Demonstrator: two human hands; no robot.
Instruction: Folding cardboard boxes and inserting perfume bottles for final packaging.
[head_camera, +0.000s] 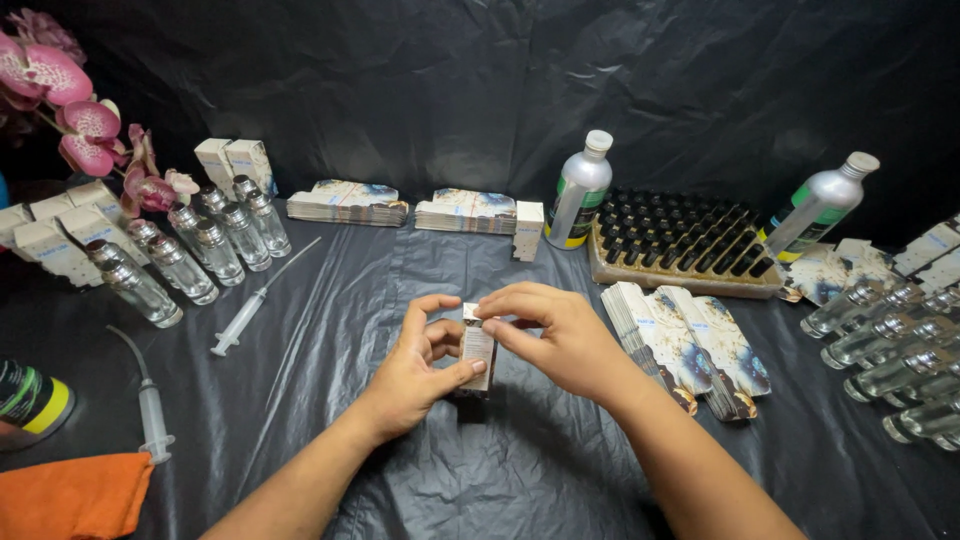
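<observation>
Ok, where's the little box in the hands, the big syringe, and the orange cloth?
small box (478, 347), head view, on its front face between the hands.
syringe (243, 318), head view, on the middle of its clear barrel.
orange cloth (70, 495), head view, on its middle fold.

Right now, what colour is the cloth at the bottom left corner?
Orange; the cloth shows only in the head view, lying on the black sheet.

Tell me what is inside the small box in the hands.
The box stands upright on the black sheet, held by the left hand, with the right hand over its top. Its walls and those fingers cover the inside, so nothing there shows.
</observation>
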